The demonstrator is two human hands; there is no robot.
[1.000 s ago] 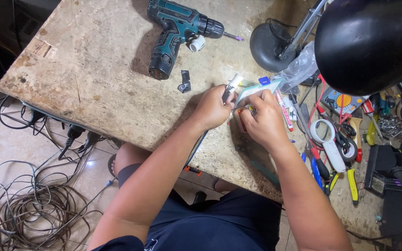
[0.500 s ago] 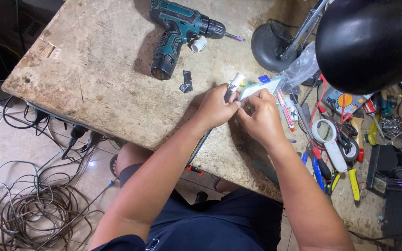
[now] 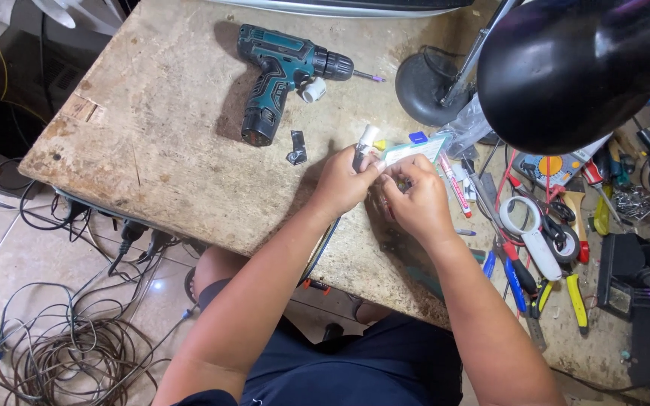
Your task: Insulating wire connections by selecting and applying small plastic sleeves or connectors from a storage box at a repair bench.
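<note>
My left hand (image 3: 344, 180) grips a thin tool with a white tip (image 3: 366, 140) that sticks up past my fingers, and a dark cable (image 3: 323, 242) runs from it down over the table's near edge. My right hand (image 3: 415, 197) is closed right beside it, the fingertips of both hands meeting over a small part that I cannot make out. A flat pale card-like package (image 3: 419, 149) lies just beyond my right hand. Both hands rest over the worn wooden table (image 3: 167, 150).
A teal and black cordless drill (image 3: 280, 71) lies at the back, with a small black piece (image 3: 296, 147) near it. A black desk lamp (image 3: 573, 68) hangs over the right side. Pliers, screwdrivers and tape (image 3: 524, 218) crowd the right. Tangled cables (image 3: 69, 353) lie on the floor at the left.
My hands have stayed together at the same spot; my fingers have shifted slightly around the small part. The view has drifted a little.
</note>
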